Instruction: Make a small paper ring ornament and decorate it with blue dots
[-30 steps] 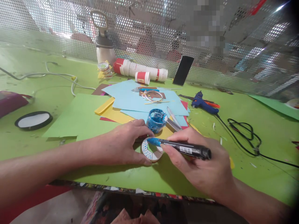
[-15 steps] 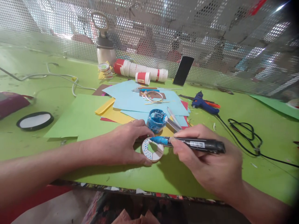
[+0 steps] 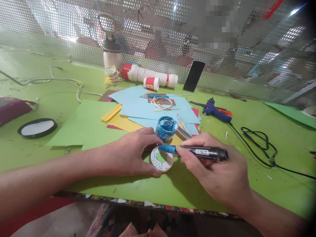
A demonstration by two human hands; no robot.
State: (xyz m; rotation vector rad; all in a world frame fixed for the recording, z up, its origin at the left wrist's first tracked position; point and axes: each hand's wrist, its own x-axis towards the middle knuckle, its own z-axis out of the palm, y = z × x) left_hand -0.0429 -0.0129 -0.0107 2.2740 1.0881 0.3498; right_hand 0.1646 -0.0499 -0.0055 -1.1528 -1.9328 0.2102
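My left hand (image 3: 130, 153) presses down on a small white paper ring (image 3: 161, 159) marked with blue dots, thumb and index finger gripping its left rim. My right hand (image 3: 217, 171) holds a black permanent marker (image 3: 197, 151) with a blue tip, lying almost level. The tip touches the ring's upper edge. Just behind the ring sits a round blue-painted container (image 3: 166, 127). All of this rests on the green table (image 3: 153, 184) near its front edge.
Sheets of light blue, yellow and green paper (image 3: 148, 107) lie behind the hands. A blue glue gun (image 3: 216, 110) with a black cord (image 3: 259, 141) lies at right. A black-rimmed lid (image 3: 37, 127) sits at left. A phone (image 3: 194, 76), paper cups (image 3: 150, 76) and a bottle (image 3: 112, 49) stand against the perforated screen.
My right hand drew the marker out to the right, then brought it back left. Its tip again rests on the ring's upper edge. My left hand stayed on the ring.
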